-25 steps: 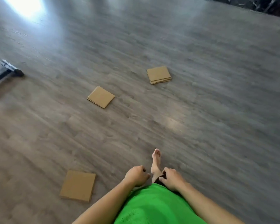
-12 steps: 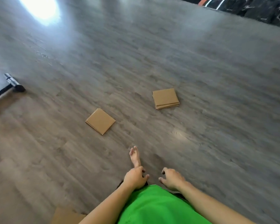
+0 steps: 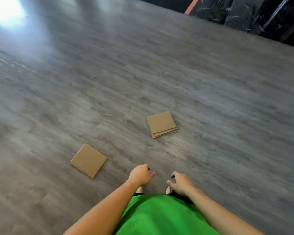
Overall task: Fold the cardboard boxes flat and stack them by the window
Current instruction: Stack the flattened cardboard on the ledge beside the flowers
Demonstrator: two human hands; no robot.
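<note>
cardboard was in neither hand. the left hand [image 3: 140,174] hung in front of the green shirt [image 3: 159,216] with its fingers [image 3: 150,173] loosely curled and holding nothing. the right hand [image 3: 181,183] hung beside it, a gap of floor between them, its fingers [image 3: 171,181] also loosely curled and bare. both forearms reached forward from the bottom edge of the view. just under the hands, the tips of two bare feet [image 3: 168,189] showed at the shirt's hem.

a single flattened box [image 3: 89,160] lay on the wood floor [image 3: 210,99], ahead of the left hand and off to its left, near but not touching it. a stack of flattened boxes [image 3: 162,123] lay farther out, ahead of both hands and slightly right, well apart from the single piece; its layers were slightly offset, and at least three edges showed at its near side. a bright glare of light [image 3: 5,9] fell on the floor at the far left corner. a dark marbled wall [image 3: 253,14] with an orange strip [image 3: 190,5] ran along the far right. the floor was blurred toward the edges.
</note>
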